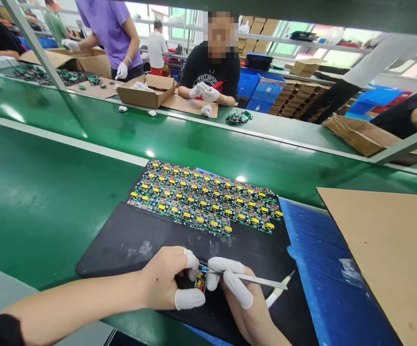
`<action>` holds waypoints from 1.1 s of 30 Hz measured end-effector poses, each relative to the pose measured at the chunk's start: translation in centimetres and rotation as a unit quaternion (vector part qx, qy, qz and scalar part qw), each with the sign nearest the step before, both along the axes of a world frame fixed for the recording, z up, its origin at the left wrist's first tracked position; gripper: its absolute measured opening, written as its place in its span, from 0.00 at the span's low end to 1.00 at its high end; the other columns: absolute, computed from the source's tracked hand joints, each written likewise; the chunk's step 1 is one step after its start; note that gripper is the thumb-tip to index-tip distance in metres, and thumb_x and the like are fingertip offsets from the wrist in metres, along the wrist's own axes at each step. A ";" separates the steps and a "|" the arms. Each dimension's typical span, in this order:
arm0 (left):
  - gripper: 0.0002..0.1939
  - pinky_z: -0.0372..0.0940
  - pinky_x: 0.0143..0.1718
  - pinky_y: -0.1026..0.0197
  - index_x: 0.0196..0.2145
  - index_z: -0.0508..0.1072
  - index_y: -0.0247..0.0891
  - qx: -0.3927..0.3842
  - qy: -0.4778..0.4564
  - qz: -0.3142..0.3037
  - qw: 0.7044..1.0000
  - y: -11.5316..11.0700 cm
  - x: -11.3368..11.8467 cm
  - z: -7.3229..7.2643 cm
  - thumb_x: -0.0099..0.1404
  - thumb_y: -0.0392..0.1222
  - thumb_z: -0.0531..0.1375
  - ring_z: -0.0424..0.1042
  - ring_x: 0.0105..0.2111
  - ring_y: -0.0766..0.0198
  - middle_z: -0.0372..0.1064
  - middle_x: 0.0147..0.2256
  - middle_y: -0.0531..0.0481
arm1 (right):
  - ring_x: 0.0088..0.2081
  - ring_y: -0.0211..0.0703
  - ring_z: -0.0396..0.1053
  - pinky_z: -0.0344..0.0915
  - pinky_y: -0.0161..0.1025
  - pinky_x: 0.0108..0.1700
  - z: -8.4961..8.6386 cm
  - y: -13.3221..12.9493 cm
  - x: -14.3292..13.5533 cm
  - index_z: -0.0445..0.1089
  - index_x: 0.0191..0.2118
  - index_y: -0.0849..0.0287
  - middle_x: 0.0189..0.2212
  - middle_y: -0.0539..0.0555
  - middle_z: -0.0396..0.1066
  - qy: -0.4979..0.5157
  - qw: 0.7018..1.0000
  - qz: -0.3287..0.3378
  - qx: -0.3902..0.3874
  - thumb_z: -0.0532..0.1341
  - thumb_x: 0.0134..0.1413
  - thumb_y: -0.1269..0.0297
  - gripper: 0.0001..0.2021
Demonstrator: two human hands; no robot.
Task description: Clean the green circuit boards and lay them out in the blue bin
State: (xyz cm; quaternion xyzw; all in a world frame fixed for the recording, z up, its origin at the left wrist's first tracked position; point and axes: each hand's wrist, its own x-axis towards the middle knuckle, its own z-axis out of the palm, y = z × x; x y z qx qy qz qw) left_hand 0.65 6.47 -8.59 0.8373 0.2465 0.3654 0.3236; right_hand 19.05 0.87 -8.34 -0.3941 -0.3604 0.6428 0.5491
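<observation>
My left hand [168, 276], with white finger cots on thumb and fingers, grips a small circuit board [200, 282] by its edges. Yellow, red and blue parts show on the board; my fingers cover some of it. In my right hand [239, 293], also in white finger cots, is a pair of metal tweezers [264, 280]. Their tips reach the top end of the board; whether they pinch anything there is too small to tell. Beneath both hands lies a black mat [118, 240]. Beyond them, rows of circuit boards with yellow parts [203, 203] cover the mat's far side.
A white pointed tool [278, 290] lies right of my right hand. Blue plastic sheeting [312, 259] and a cardboard sheet [385, 240] are at the right. Across the green bench [49, 192], a co-worker [210, 72] sits behind an open carton [139, 97] and a board pile [239, 117].
</observation>
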 end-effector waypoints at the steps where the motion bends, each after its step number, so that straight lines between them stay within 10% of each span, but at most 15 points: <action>1: 0.21 0.61 0.22 0.66 0.27 0.66 0.39 -0.004 0.005 -0.005 1.000 0.0 0.0 0.0 0.62 0.60 0.59 0.64 0.20 0.67 0.68 0.22 0.53 | 0.33 0.43 0.75 0.73 0.42 0.43 0.1 0.0 0.0 0.80 0.42 0.47 0.33 0.51 0.80 0.010 1.000 0.005 -0.004 0.68 0.54 0.53 0.10; 21: 0.21 0.56 0.18 0.67 0.23 0.66 0.39 0.155 0.034 0.078 0.984 0.1 0.3 0.3 0.65 0.58 0.57 0.65 0.16 0.70 0.67 0.17 0.56 | 0.29 0.41 0.73 0.72 0.36 0.34 0.7 0.7 0.2 0.81 0.36 0.50 0.30 0.52 0.78 -0.056 0.995 -0.017 0.082 0.69 0.53 0.57 0.06; 33: 0.23 0.51 0.18 0.63 0.21 0.66 0.39 0.333 0.130 0.173 0.918 0.7 -0.4 0.5 0.69 0.55 0.54 0.63 0.17 0.67 0.62 0.16 0.54 | 0.37 0.39 0.75 0.73 0.33 0.42 1.0 0.0 0.4 0.74 0.42 0.48 0.35 0.49 0.77 -0.175 0.970 -0.018 0.168 0.61 0.63 0.65 0.06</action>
